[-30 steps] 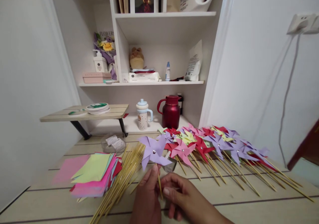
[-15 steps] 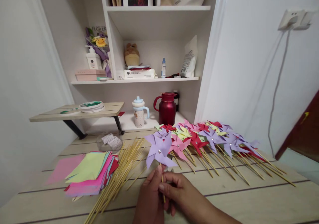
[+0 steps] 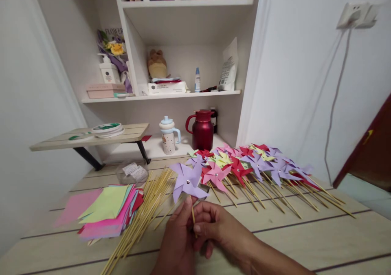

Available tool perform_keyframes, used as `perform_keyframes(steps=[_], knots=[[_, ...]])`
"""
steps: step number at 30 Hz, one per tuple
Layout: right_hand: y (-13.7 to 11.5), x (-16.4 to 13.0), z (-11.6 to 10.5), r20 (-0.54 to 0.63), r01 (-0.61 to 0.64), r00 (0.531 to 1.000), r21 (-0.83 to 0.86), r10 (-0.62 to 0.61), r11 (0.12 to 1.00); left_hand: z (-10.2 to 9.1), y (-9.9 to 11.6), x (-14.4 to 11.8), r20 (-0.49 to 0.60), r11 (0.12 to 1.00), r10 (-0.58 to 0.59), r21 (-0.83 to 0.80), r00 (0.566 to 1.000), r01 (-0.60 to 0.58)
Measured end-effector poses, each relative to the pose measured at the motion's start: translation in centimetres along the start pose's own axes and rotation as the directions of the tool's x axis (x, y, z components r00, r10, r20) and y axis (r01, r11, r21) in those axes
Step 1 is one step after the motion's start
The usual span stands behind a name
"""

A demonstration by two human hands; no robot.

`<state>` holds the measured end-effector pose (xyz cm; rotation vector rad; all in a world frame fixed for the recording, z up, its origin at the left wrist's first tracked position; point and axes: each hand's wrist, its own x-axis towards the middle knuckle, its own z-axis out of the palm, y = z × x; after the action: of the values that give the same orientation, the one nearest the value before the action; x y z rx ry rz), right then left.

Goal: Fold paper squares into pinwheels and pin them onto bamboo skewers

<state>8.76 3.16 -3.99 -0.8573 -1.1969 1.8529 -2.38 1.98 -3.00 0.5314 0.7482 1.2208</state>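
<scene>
A lavender paper pinwheel [image 3: 187,180] stands upright over the near middle of the table, a silver pin at its centre. My left hand [image 3: 180,230] is closed around the pinwheel's wooden stick, thumb just below the paper blades. Lower on the same stick [image 3: 193,218], my right hand [image 3: 214,228] pinches it between thumb and curled fingers. Just behind lie many finished pinwheels [image 3: 240,170] in purple, red, pink and yellow, their sticks pointing toward me. Left of my hands are a bundle of loose wooden sticks [image 3: 146,210] and a stack of coloured paper sheets [image 3: 106,203].
A clear dish [image 3: 132,172] with small white packets sits behind the paper. At the left stands a small raised board [image 3: 134,132] bearing rolls of tape [image 3: 106,130]. A cup [image 3: 168,138] and a red thermos jug [image 3: 203,130] stand at the shelf's base.
The pinwheel and both hands have shifted slightly left in view, and the pinwheel has turned a little. The whole scene has also moved slightly left and up. Both hands still hold the stick.
</scene>
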Motion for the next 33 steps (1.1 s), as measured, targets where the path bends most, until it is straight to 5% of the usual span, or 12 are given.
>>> perform_keyframes(steps=[33], knots=[[-0.1, -0.1, 0.4, -0.034, 0.004, 0.999, 0.021, -0.003, 1.0, -0.5, -1.1, 0.6, 0.011, 0.995, 0.044, 0.09, 0.999, -0.045]])
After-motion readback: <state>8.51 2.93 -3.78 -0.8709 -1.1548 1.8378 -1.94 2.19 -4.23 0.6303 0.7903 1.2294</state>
